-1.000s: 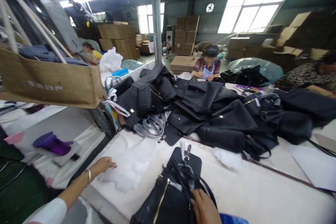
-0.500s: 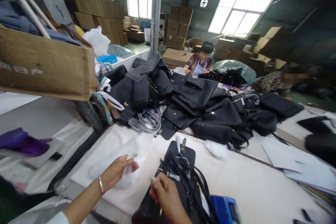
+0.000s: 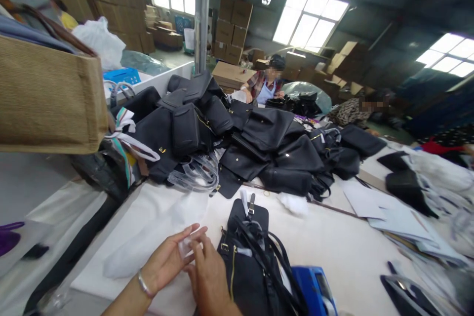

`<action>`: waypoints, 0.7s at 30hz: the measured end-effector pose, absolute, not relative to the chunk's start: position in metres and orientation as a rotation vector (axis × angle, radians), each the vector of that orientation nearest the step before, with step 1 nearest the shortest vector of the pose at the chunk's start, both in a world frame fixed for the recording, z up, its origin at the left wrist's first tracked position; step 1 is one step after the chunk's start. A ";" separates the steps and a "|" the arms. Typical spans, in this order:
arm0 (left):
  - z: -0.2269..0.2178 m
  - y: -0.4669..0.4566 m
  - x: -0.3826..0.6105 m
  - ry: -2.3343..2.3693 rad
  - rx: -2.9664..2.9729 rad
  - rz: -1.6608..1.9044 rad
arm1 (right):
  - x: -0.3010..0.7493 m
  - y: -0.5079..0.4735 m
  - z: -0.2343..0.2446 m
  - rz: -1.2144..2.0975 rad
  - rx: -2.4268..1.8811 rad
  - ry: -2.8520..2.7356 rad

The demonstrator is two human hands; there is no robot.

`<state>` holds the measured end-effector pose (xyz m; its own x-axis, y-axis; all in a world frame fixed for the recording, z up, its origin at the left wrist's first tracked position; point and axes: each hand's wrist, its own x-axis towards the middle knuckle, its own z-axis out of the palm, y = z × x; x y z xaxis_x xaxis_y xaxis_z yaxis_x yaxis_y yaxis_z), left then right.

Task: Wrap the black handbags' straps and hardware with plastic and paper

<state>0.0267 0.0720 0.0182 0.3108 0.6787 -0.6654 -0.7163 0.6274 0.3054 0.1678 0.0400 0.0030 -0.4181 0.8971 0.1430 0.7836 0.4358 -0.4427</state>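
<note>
My left hand [image 3: 168, 260] and my right hand [image 3: 207, 276] meet at the near edge of the white table [image 3: 344, 252]. Together they pinch a small piece of thin white wrapping [image 3: 186, 247] between their fingertips. Just right of my hands lies a black handbag [image 3: 247, 256] with a gold zipper and looped black straps. A silver bracelet sits on my left wrist. Thin white wrapping sheets [image 3: 155, 229] lie under and left of my hands.
A heap of black handbags [image 3: 259, 143] covers the middle of the table. A tan woven bag [image 3: 48, 98] hangs at the left. A blue device [image 3: 314, 289] lies by the handbag. Paper sheets [image 3: 381, 210] lie at the right. Two people work at the far side.
My left hand came in from the left over the wrapping. My right hand left the handbag and moved left to meet it. The view has swung to the right.
</note>
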 end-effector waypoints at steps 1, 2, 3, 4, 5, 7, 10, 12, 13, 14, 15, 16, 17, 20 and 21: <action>0.018 0.074 0.025 0.846 -0.032 0.899 | 0.166 0.043 0.001 0.407 -1.430 -2.341; 0.019 0.077 0.023 0.838 -0.007 0.875 | 0.165 0.046 0.000 0.367 -1.415 -2.348; 0.020 0.078 0.021 0.825 0.020 0.852 | 0.165 0.050 -0.001 0.315 -1.392 -2.355; 0.021 0.080 0.020 0.806 0.040 0.832 | 0.164 0.053 -0.001 0.253 -1.367 -2.363; 0.022 0.081 0.019 0.780 0.053 0.812 | 0.164 0.056 -0.001 0.190 -1.348 -2.373; 0.025 0.083 0.019 0.726 0.055 0.783 | 0.164 0.062 0.002 0.092 -1.337 -2.398; 0.030 0.082 0.023 0.673 0.052 0.733 | 0.167 0.067 0.011 0.127 -1.381 -2.380; 0.032 0.081 0.025 0.660 0.052 0.703 | 0.169 0.069 0.019 0.299 -1.430 -2.258; 0.032 0.080 0.026 0.659 0.045 0.692 | 0.169 0.068 0.023 0.409 -1.448 -2.165; 0.031 0.081 0.026 0.662 0.034 0.690 | 0.170 0.067 0.026 0.525 -1.460 -2.057; 0.029 0.082 0.025 0.673 0.020 0.700 | 0.169 0.065 0.027 0.646 -1.475 -1.933; 0.027 0.083 0.024 0.692 0.006 0.718 | 0.168 0.062 0.027 0.781 -1.496 -1.795; 0.023 0.086 0.022 0.726 -0.004 0.744 | 0.165 0.058 0.025 0.945 -1.528 -1.640; 0.009 0.094 0.013 0.889 0.024 0.804 | 0.152 0.045 0.012 1.538 -1.628 -1.128; 0.004 0.095 0.009 0.955 0.052 0.813 | 0.146 0.039 0.007 1.707 -1.645 -0.991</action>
